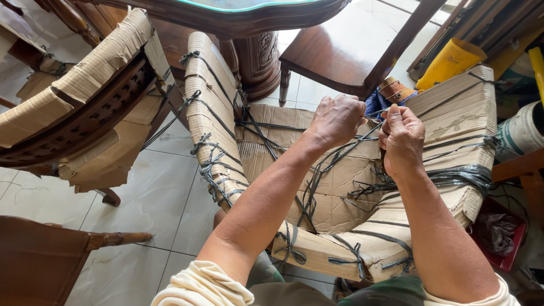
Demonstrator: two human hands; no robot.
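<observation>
Both hands, left hand and right hand, are fisted close together at centre-right of the frame, each pinching black strapping that runs rightward across the cardboard-wrapped chair, the right hand nearer its bundle.

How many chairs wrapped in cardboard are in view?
2: one cardboard-wrapped chair under both hands, tied with black strapping; a second wrapped chair at the upper left. Others may be hidden.

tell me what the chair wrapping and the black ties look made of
Wrapping: brown corrugated cardboard, matte, with torn, fluted edges. Ties: thin black plastic-looking strapping, slightly glossy, knotted flat; could be rubber. Both hands, left hand and right hand, grip it.
</observation>
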